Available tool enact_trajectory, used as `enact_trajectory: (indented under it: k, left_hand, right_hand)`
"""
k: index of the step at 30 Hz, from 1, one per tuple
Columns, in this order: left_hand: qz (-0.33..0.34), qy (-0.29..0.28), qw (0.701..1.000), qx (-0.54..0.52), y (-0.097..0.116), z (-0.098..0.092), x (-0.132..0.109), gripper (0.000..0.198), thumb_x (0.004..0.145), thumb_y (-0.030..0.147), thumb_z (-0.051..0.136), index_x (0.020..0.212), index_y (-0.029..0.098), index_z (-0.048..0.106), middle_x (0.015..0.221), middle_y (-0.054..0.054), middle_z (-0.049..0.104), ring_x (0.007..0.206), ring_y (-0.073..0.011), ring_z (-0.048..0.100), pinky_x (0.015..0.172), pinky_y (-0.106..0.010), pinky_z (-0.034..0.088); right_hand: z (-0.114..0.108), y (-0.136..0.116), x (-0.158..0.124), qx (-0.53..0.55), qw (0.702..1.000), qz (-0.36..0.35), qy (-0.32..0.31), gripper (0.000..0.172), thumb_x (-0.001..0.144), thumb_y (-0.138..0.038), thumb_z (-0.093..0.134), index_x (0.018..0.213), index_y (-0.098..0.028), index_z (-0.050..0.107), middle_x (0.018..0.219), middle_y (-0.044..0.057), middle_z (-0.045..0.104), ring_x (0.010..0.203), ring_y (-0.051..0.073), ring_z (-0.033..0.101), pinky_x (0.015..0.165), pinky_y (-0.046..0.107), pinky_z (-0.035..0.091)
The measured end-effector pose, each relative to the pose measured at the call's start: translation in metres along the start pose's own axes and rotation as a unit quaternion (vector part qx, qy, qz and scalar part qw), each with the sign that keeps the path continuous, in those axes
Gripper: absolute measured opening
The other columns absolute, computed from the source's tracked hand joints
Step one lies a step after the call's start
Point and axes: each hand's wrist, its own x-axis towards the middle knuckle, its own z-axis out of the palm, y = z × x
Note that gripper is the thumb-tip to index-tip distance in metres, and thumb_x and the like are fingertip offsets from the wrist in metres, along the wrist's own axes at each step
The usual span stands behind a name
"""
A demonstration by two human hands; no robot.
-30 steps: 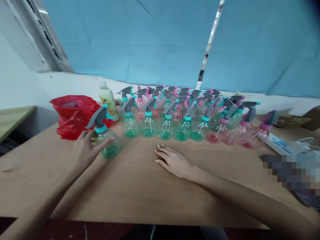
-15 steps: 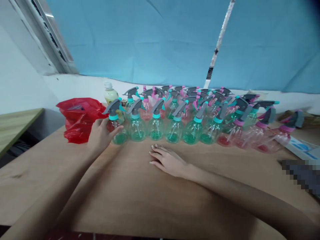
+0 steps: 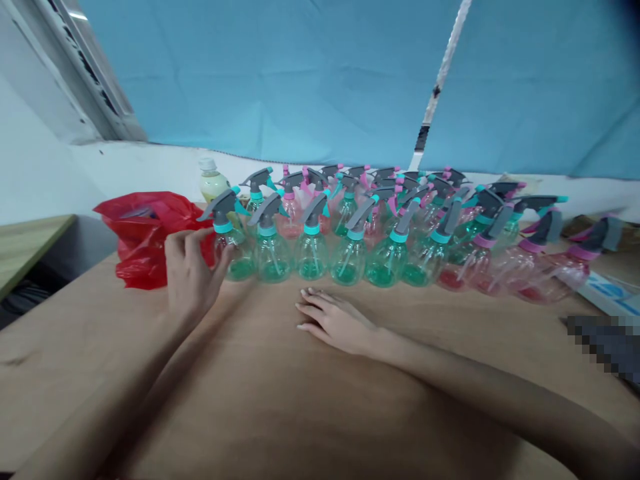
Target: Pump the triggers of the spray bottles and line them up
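My left hand (image 3: 194,273) is at the leftmost green spray bottle (image 3: 241,265), its thumb and fingers curved and apart by the bottle's left side. Whether they touch it is hard to tell. My right hand (image 3: 337,321) lies palm down on the wooden table (image 3: 260,400), fingers spread, holding nothing. Just behind it stands the front row of upright bottles, among them a green one (image 3: 311,257) with a grey and teal spray head. Pink bottles (image 3: 457,267) continue the row to the right, and several more green and pink ones stand behind.
A crumpled red plastic bag (image 3: 150,233) sits left of the bottles. Behind them is a white-capped bottle (image 3: 213,180). At the right are a blue-and-white package (image 3: 607,290) and a pixelated dark object (image 3: 605,343). A blue curtain (image 3: 280,80) hangs at the back.
My left hand has drawn slightly left and towards me, its thumb now less across the leftmost bottle. That bottle stands slightly farther back. My right hand stays flat. The view has shifted a little.
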Motion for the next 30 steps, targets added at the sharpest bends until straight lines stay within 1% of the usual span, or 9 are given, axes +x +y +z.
enact_trajectory:
  k: [1, 3, 5, 8, 11, 16, 20, 24, 30]
  left_hand:
    - [0.021, 0.006, 1.000, -0.006, 0.006, -0.002, -0.004, 0.044, 0.082, 0.040, 0.057, 0.117, 0.013, 0.051, 0.111, -0.012, 0.049, 0.108, -0.0250, 0.046, 0.095, -0.039, 0.041]
    - [0.034, -0.017, 0.999, -0.038, 0.019, -0.004, -0.010, 0.039, 0.083, 0.038, 0.056, 0.114, 0.014, 0.050, 0.104, -0.010, 0.052, 0.100, -0.0223, 0.051, 0.092, -0.037, 0.044]
    - [0.019, -0.055, 0.996, -0.072, 0.030, -0.001, -0.011, 0.043, 0.084, 0.038, 0.055, 0.118, 0.013, 0.046, 0.108, -0.011, 0.051, 0.098, -0.0219, 0.053, 0.089, -0.036, 0.046]
    - [0.001, -0.074, 0.992, -0.098, 0.040, 0.011, -0.007, 0.055, 0.083, 0.041, 0.056, 0.126, 0.010, 0.039, 0.119, -0.016, 0.049, 0.110, -0.0266, 0.049, 0.095, -0.040, 0.042]
    - [-0.006, -0.088, 0.989, -0.119, 0.044, 0.023, -0.002, 0.062, 0.083, 0.044, 0.055, 0.131, 0.011, 0.033, 0.128, -0.018, 0.046, 0.120, -0.0292, 0.044, 0.100, -0.044, 0.037]
    - [-0.023, -0.115, 0.983, -0.142, 0.046, 0.037, 0.000, 0.067, 0.081, 0.048, 0.054, 0.132, 0.011, 0.031, 0.129, -0.019, 0.047, 0.120, -0.0293, 0.047, 0.097, -0.044, 0.040]
    - [-0.029, -0.143, 0.983, -0.110, 0.046, 0.042, 0.003, 0.067, 0.081, 0.050, 0.052, 0.130, 0.008, 0.034, 0.128, -0.021, 0.048, 0.119, -0.0318, 0.048, 0.095, -0.045, 0.041]
    - [-0.025, -0.169, 0.983, -0.068, 0.048, 0.035, 0.007, 0.058, 0.080, 0.050, 0.052, 0.121, 0.009, 0.044, 0.118, -0.020, 0.055, 0.112, -0.0359, 0.051, 0.091, -0.048, 0.042]
    - [-0.033, -0.195, 0.980, -0.033, 0.058, 0.003, -0.005, 0.048, 0.078, 0.055, 0.053, 0.107, 0.018, 0.048, 0.103, -0.014, 0.059, 0.098, -0.0379, 0.058, 0.077, -0.047, 0.048]
  right_hand:
    - [0.000, 0.000, 0.000, -0.006, 1.000, -0.004, -0.002, 0.047, 0.093, -0.041, 0.035, 0.122, -0.009, 0.054, 0.133, 0.014, 0.049, 0.126, 0.024, 0.041, 0.107, 0.036, 0.032]
    - [0.000, -0.001, -0.001, -0.017, 1.000, -0.012, -0.006, 0.049, 0.093, -0.042, 0.034, 0.122, -0.008, 0.054, 0.135, 0.015, 0.047, 0.127, 0.025, 0.040, 0.107, 0.037, 0.032]
    - [0.000, -0.002, -0.002, -0.026, 1.000, -0.014, -0.009, 0.050, 0.093, -0.044, 0.033, 0.122, -0.008, 0.053, 0.135, 0.016, 0.046, 0.127, 0.026, 0.039, 0.106, 0.038, 0.033]
    - [-0.001, -0.004, -0.005, -0.031, 0.999, -0.013, -0.008, 0.051, 0.092, -0.046, 0.033, 0.122, -0.010, 0.053, 0.134, 0.015, 0.048, 0.126, 0.025, 0.041, 0.105, 0.038, 0.034]
    - [-0.005, -0.005, -0.009, -0.021, 1.000, -0.019, -0.002, 0.050, 0.091, -0.046, 0.037, 0.120, -0.009, 0.054, 0.132, 0.016, 0.050, 0.125, 0.025, 0.042, 0.104, 0.038, 0.035]
    - [-0.014, -0.006, -0.015, -0.021, 1.000, -0.023, 0.004, 0.047, 0.091, -0.044, 0.039, 0.120, -0.009, 0.054, 0.132, 0.017, 0.050, 0.123, 0.026, 0.044, 0.103, 0.038, 0.036]
    - [-0.020, -0.007, -0.020, -0.032, 0.999, -0.026, 0.003, 0.046, 0.092, -0.043, 0.037, 0.118, -0.010, 0.055, 0.131, 0.016, 0.051, 0.123, 0.025, 0.045, 0.102, 0.038, 0.036]
    - [-0.025, -0.005, -0.024, -0.033, 0.999, -0.021, 0.010, 0.042, 0.092, -0.040, 0.039, 0.116, -0.011, 0.056, 0.130, 0.016, 0.052, 0.122, 0.025, 0.045, 0.102, 0.038, 0.037]
    - [-0.036, -0.003, -0.032, -0.038, 0.999, -0.016, 0.004, 0.038, 0.092, -0.037, 0.041, 0.114, -0.010, 0.058, 0.127, 0.016, 0.054, 0.117, 0.025, 0.050, 0.099, 0.037, 0.040]
